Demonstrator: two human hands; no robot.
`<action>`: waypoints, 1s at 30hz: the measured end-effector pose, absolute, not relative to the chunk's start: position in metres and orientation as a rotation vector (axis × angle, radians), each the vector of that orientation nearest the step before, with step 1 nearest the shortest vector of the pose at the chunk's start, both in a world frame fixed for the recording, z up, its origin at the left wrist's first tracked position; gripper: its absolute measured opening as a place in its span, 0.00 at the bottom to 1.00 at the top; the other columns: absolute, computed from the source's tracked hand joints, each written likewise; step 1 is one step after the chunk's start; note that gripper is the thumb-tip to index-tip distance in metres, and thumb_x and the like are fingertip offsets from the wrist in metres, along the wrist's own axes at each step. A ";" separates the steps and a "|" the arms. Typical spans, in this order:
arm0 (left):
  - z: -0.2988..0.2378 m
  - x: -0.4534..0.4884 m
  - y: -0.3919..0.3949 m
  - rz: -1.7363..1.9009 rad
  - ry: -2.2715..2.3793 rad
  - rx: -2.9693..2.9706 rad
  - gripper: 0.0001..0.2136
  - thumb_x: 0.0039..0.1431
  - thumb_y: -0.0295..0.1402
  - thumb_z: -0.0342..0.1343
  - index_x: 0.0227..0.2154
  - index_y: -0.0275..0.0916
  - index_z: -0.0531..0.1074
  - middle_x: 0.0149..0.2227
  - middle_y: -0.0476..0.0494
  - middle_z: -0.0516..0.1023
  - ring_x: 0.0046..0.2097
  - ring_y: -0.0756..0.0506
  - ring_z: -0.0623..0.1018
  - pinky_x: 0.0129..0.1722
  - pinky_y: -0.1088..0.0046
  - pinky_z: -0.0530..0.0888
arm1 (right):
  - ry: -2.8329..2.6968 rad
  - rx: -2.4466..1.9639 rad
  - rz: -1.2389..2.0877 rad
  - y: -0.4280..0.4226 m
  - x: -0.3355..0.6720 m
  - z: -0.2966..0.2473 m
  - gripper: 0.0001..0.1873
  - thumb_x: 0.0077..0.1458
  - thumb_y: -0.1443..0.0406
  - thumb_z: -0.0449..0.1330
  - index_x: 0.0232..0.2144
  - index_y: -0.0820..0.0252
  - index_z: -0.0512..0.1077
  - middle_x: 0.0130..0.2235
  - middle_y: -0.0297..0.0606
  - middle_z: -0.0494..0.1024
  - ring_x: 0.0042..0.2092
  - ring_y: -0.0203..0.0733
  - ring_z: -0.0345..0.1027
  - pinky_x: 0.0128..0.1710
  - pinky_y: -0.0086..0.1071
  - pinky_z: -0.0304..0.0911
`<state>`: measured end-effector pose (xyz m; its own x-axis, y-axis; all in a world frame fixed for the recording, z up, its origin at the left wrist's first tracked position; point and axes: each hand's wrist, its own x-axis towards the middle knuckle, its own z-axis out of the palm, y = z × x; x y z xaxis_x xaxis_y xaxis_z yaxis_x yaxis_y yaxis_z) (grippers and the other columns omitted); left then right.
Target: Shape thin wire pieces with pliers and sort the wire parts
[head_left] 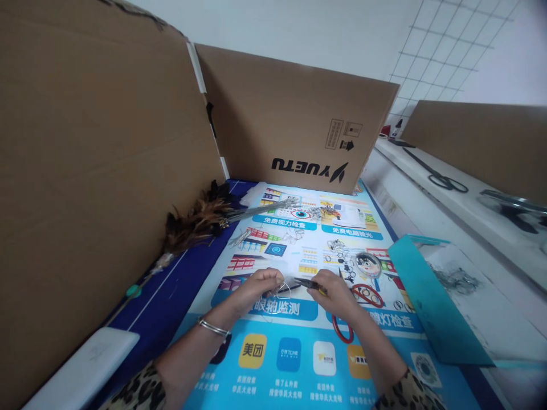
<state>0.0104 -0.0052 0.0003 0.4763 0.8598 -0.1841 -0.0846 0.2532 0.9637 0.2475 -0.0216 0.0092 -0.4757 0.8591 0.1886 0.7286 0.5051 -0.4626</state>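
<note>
Pinched between the fingertips of my left hand [261, 283] is a thin silvery wire piece [284, 290], its loops curving out below and beside the fingers. My right hand [335, 293] is closed around pliers [305, 282] with dark jaws; a bit of yellow handle shows. The jaws point left, close to the wire; whether they touch it I cannot tell. Under and beside my right forearm lie scissors with red handles [367, 296], partly hidden by the arm. Just beyond that hand sit several small rings and wire bits [342, 259] near a round tin-like disc [368, 265].
Cardboard panels [273, 114] stand along the left and back. Brown feathers [199, 216] and a bundle of thin wires [260, 210] lie at the left. A teal box [431, 302] with tangled wire [457, 280] stands right. A white object [85, 370] lies front left.
</note>
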 end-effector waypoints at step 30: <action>-0.005 0.013 -0.007 0.706 0.789 1.260 0.10 0.48 0.35 0.57 0.26 0.36 0.62 0.24 0.53 0.63 0.24 0.55 0.61 0.24 0.80 0.59 | -2.297 -1.357 0.453 -0.025 0.237 0.000 0.08 0.55 0.62 0.52 0.28 0.59 0.67 0.29 0.37 0.69 0.32 0.37 0.63 0.30 0.27 0.56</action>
<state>0.0126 -0.0067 -0.0053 0.5554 0.8221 -0.1252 -0.0333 0.1724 0.9845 0.2371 -0.0251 0.0000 -0.4272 0.8822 0.1980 0.7411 0.4671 -0.4823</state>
